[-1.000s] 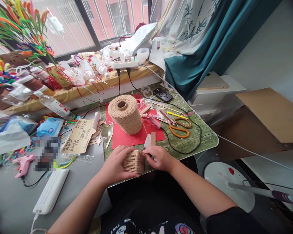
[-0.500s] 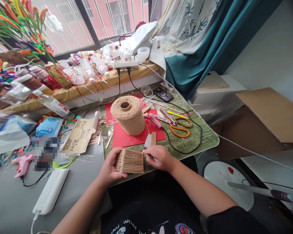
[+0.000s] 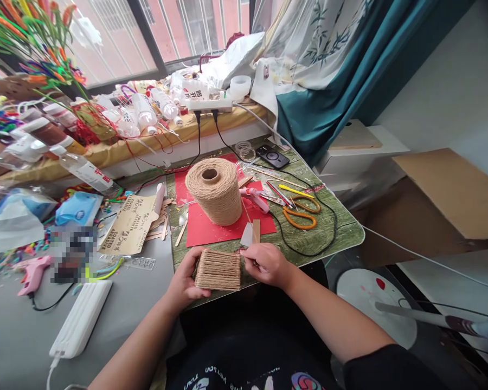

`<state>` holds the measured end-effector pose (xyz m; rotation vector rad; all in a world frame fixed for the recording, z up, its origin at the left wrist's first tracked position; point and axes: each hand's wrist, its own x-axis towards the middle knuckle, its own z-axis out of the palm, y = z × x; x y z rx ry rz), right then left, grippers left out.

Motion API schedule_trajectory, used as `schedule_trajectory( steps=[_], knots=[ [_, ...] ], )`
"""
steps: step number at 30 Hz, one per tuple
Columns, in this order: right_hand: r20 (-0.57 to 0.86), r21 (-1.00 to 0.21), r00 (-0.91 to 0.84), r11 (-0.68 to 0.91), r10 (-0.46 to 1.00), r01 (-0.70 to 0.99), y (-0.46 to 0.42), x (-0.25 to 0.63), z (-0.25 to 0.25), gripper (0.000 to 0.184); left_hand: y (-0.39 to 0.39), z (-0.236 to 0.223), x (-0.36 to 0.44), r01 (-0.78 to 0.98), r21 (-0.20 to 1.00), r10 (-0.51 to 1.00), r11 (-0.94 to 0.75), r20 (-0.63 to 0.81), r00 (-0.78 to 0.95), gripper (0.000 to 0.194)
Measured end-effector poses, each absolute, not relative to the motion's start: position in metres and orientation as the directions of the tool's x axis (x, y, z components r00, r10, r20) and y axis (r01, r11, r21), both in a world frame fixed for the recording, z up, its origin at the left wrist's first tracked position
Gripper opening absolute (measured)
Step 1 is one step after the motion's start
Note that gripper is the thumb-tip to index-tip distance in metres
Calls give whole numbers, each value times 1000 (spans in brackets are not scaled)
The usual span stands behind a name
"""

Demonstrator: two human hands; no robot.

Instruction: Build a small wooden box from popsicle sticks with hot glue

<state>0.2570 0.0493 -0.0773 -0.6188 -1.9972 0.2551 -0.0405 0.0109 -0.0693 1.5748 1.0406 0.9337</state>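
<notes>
The left hand's (image 3: 187, 279) grip is closed around a twine-covered block (image 3: 218, 270) at the table's (image 3: 350, 233) near edge; the right hand (image 3: 270, 265), beside its right end, pinches a strand (image 3: 246, 211) from the twine cone (image 3: 215, 197).

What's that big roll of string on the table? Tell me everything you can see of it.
The roll of string is a tan cylinder of coarse twine, jute by its look, wound closely around a hollow core whose round opening faces up. It stands on end on a red sheet on the green tabletop. One strand leads from its right side down toward the right hand. No hand touches the roll. A pink glue gun lies close beside it; whether they touch is unclear.
</notes>
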Motion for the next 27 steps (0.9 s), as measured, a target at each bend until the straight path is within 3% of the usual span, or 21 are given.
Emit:
schedule_trajectory(
  steps=[6, 16, 23, 25, 27],
  knots=[
    [747, -419, -411, 850, 523, 319, 50, 256, -77, 19, 12, -70, -40, 199, 965, 935, -172, 97, 340, 104],
    [668, -539, -448, 801, 594, 260, 52, 253, -77, 15, 12, -68, -38, 158, 971, 927, -177, 111, 358, 99],
    [661, -527, -493, 818, 566, 231, 54, 256, -80, 18, 23, -55, -53, 437, 875, 916, -210, 19, 401, 104],
    [672, -513, -491, 827, 554, 230, 54, 256, -79, 24, 24, -54, -54, 495, 848, 922, -189, -21, 388, 103],
    [676, -515, -497, 831, 544, 210, 54, 256, -79, 44, 25, -53, -52, 498, 852, 923, -162, -47, 382, 101]
  ],
)
